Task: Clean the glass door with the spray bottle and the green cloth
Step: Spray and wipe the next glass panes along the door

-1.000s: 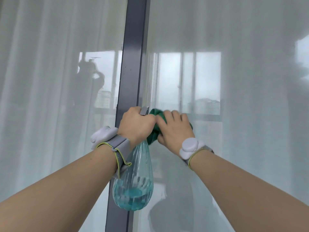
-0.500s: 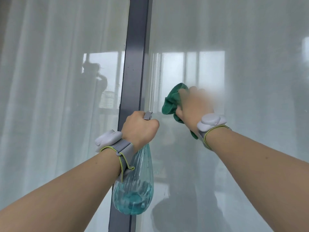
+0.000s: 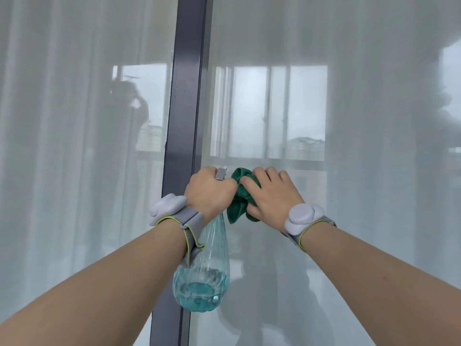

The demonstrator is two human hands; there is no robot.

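- We find the green cloth (image 3: 240, 196) bunched against the glass door (image 3: 349, 171), just right of the dark vertical frame (image 3: 184, 121), at about mid-height of the view.
- The right hand (image 3: 270, 196) lies flat over the cloth, fingers extended and spread, pressing it to the pane; the cloth shows at the fingertips and hangs out below the thumb side of the palm.
- The cloth is dark green, crumpled into folds, with a loose corner drooping beneath the hand.
- The left hand (image 3: 209, 193) sits touching or just beside the cloth on its left, fingers curled round the head of the spray bottle (image 3: 202, 278); a grey part of the sprayer (image 3: 220, 174) shows above the knuckles.
- The bottle hangs below the left fist, in front of the frame's lower stretch. Its body is clear, ribbed and teardrop-shaped.
- The bottle holds pale blue liquid filling only its lowest part; the rest of the body is see-through.
- Both wrists carry grey bands with yellow-green edging and a pale grey module: left wrist band (image 3: 174, 216), right wrist band (image 3: 304, 219).
- Behind the glass hang white sheer curtains (image 3: 62, 146).
- The panes reflect a window (image 3: 269, 113) and a dim figure of a person (image 3: 129, 108), left of the frame.
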